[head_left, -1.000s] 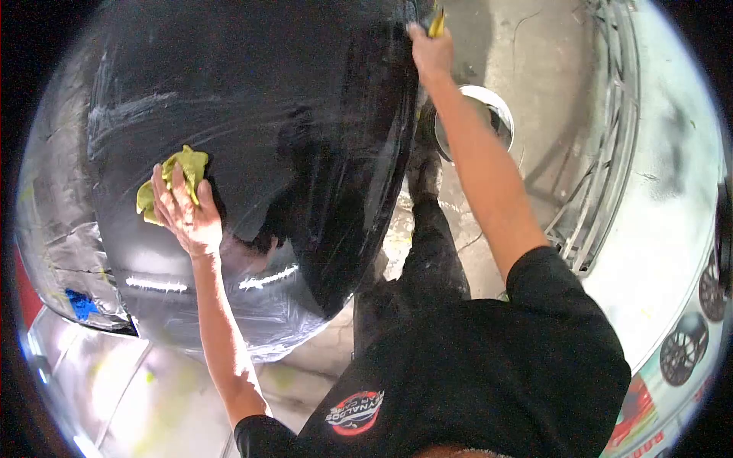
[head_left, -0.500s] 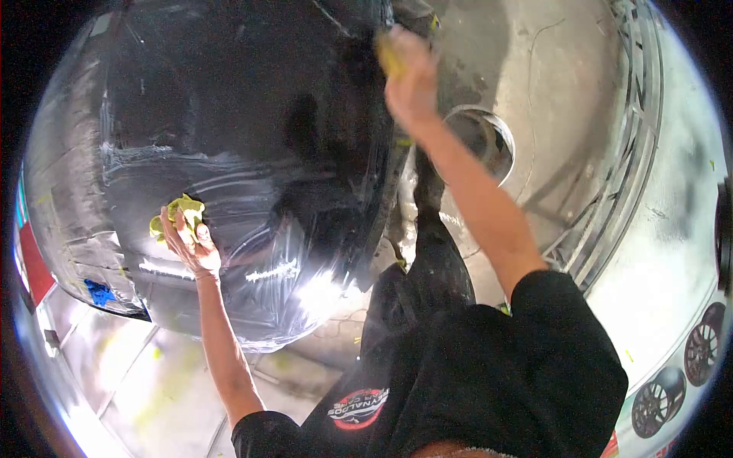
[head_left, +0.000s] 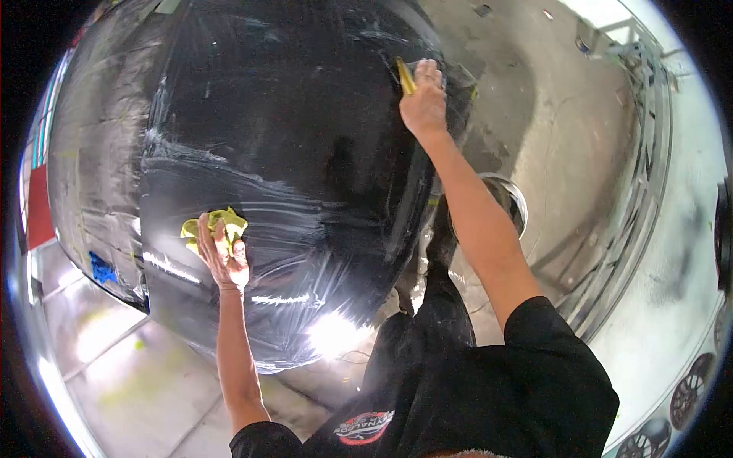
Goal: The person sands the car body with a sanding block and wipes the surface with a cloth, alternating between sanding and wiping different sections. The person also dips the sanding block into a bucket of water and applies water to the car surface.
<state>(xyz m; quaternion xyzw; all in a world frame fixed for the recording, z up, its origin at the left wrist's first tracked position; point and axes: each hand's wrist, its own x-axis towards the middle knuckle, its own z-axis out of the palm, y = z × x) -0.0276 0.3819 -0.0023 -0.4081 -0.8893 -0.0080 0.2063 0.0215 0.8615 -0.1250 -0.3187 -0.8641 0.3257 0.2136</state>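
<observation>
A glossy black car panel (head_left: 282, 114) with pale, wet-looking streaks fills the left and middle of the head view. On its near left part, my left hand (head_left: 224, 259) holds a crumpled yellow cloth (head_left: 237, 221) against the surface, fingers laid over it. My right hand (head_left: 426, 103) reaches to the panel's far right edge, its fingers closed on a flat yellow sanding pad (head_left: 405, 76); only one edge of the pad shows, and I cannot be sure of its kind.
Masking sheet (head_left: 99, 160) covers the left side, with blue tape (head_left: 101, 267) at its lower corner. A round bucket (head_left: 515, 202) stands on the floor below my right forearm. Metal framing (head_left: 645, 153) runs along the right, and wheels (head_left: 691, 393) lie at lower right.
My view has shifted, so the panel sits further right and lower. My right hand, blurred at the panel's edge before, now rests further in on the panel. My left hand stays on the cloth.
</observation>
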